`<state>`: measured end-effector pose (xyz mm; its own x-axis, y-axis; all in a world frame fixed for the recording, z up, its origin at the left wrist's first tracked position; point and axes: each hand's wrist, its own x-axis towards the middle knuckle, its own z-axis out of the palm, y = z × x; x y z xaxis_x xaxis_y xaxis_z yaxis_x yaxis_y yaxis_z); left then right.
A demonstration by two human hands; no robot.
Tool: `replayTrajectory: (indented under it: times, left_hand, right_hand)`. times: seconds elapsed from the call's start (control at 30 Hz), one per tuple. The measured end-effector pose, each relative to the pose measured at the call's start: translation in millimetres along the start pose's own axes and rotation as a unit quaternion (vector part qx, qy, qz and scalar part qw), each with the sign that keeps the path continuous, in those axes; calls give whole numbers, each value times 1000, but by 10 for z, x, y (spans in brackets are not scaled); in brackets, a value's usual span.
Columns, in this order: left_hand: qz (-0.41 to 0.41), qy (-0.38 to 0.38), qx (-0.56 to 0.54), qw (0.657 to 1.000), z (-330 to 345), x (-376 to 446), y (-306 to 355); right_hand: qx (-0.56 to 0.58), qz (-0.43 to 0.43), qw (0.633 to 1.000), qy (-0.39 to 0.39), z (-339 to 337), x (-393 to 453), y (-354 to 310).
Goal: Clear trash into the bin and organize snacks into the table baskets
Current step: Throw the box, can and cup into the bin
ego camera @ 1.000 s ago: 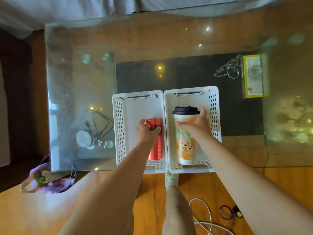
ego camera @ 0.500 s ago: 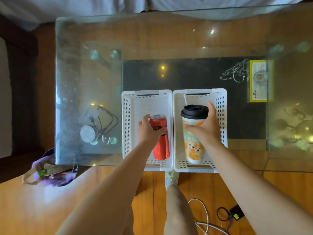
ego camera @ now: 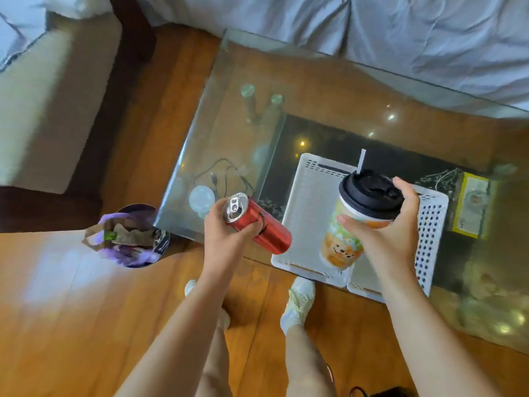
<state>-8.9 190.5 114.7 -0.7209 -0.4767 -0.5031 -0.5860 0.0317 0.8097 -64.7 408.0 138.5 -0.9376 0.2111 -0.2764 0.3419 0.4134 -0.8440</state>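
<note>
My left hand (ego camera: pixel 221 239) grips a red drink can (ego camera: pixel 260 224), lifted and tilted over the table's near left corner. My right hand (ego camera: pixel 392 233) holds a paper cup (ego camera: pixel 349 224) with a black lid, a straw and a dog print, raised above two white perforated baskets. The left basket (ego camera: pixel 309 202) and the right basket (ego camera: pixel 432 233) sit side by side on the glass table (ego camera: pixel 329 90). A bin (ego camera: pixel 134 236) with a purple liner stands on the floor left of the table, with a brown paper bag and other trash in it.
A yellow box (ego camera: pixel 472 207) lies right of the baskets. A round white disc with a black cable (ego camera: pixel 203 196) shows at the table's left. A bed with grey sheets (ego camera: pixel 400 38) runs behind the table. My feet (ego camera: pixel 297 302) stand on the wooden floor.
Both hands have lifted the can and the cup out of the baskets. The can has moved left past the basket. The view has swung left, bringing the bin fully into sight.
</note>
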Motion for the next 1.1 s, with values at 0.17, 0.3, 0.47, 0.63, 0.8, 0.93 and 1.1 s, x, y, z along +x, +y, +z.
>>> replayTrajectory:
  times: [0.17,0.3,0.47,0.63,0.8,0.93,1.1]
  left_hand:
    - [-37,74,-71,994,-1056,-57,-299]
    - [-70,115,-94,986,-1910,-99,-599]
    - [-113,164,-110,974,-2849,-79,-1011]
    - [-135,215,-89,963,-3417,57,-1456]
    - [-136,222,-27,965,-3499,435,-1910]
    - [-134,210,-20,968,-3355,835,-2268]
    - [-131,184,-37,973,-3128,1322,-2714]
  right_hand:
    - [-3,-30,997,-67,837,-477,-428]
    - [-24,-35,992,-120,1611,-915,-695]
    - [-50,-57,979,-187,2589,-1416,-911]
    - [-58,-82,962,-255,3519,-1661,-959]
    - [-137,-142,937,-290,4333,-1634,-782]
    - [-191,-215,905,-312,4850,-1499,-465]
    - [-185,-247,889,-340,5388,-1330,-11]
